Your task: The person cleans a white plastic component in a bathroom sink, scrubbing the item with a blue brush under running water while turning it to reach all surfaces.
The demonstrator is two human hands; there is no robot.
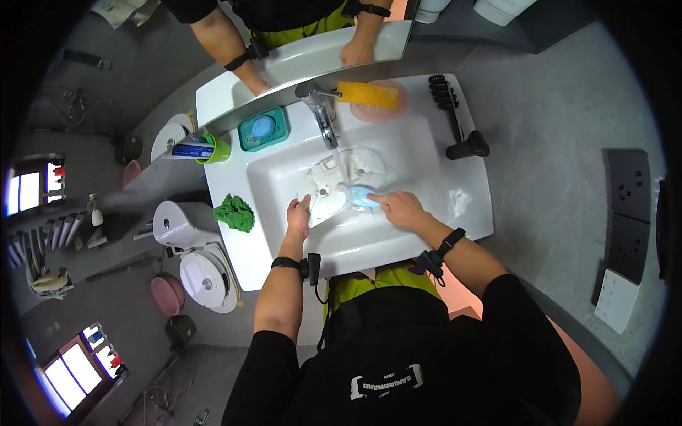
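In the white washbasin (419, 234) lies a flat white plastic piece (328, 202) with slots and holes, and a thin stream of water from the tap (325, 128) falls on it. My left hand (299, 217) is closed on the near left edge of that piece, its fingers partly hidden. My right hand (399, 210) grips a light blue oval brush (362, 197) from the right, over the near right side of the piece. Which way the bristles face cannot be made out. Behind it, toward the tap, another rounded white part (369, 167) shows in the basin.
Along the rim stand a green cup (219, 149) with tubes, a teal dish (273, 140) with blue soap (263, 126), and a crumpled green cloth (234, 213). An orange-yellow block (369, 94) rests on a pink dish (383, 112). A black hairbrush (455, 117) lies at right. A mirror rises behind.
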